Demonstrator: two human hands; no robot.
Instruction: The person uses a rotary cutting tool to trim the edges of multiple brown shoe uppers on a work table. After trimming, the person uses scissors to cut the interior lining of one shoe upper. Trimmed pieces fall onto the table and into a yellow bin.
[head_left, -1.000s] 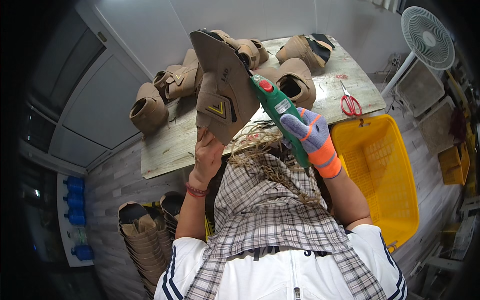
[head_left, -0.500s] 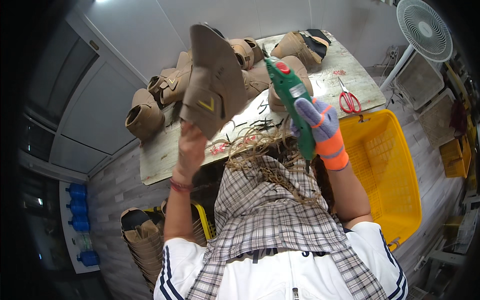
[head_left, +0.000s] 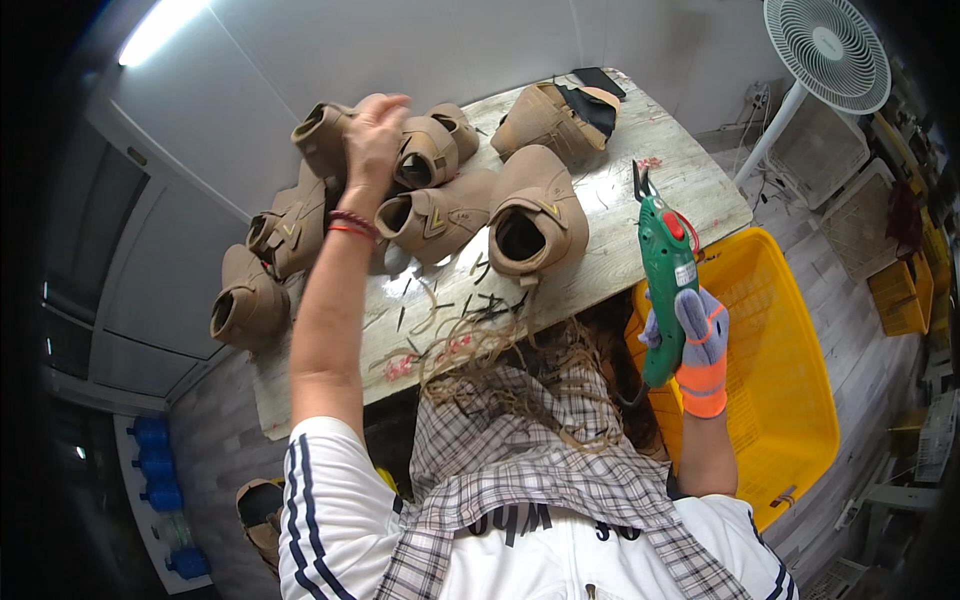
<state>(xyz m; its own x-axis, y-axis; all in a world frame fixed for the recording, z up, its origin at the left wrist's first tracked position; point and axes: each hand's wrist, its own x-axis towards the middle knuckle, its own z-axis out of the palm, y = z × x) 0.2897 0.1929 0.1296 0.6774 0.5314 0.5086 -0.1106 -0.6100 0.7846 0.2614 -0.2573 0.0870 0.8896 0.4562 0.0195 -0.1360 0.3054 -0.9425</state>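
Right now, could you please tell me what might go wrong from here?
The green cutter in the gloved right hand is uncovered at its tip, so it might nick the bare left hand if the two came close. The brown shoe at the left edge of the table could be knocked off. The loose tan strips trailing onto the checked apron might snag.

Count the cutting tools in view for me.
2: the green cutter, held in the right hand, and red-handled scissors just behind it near the table's right edge, mostly blocked from view. More could be hidden.
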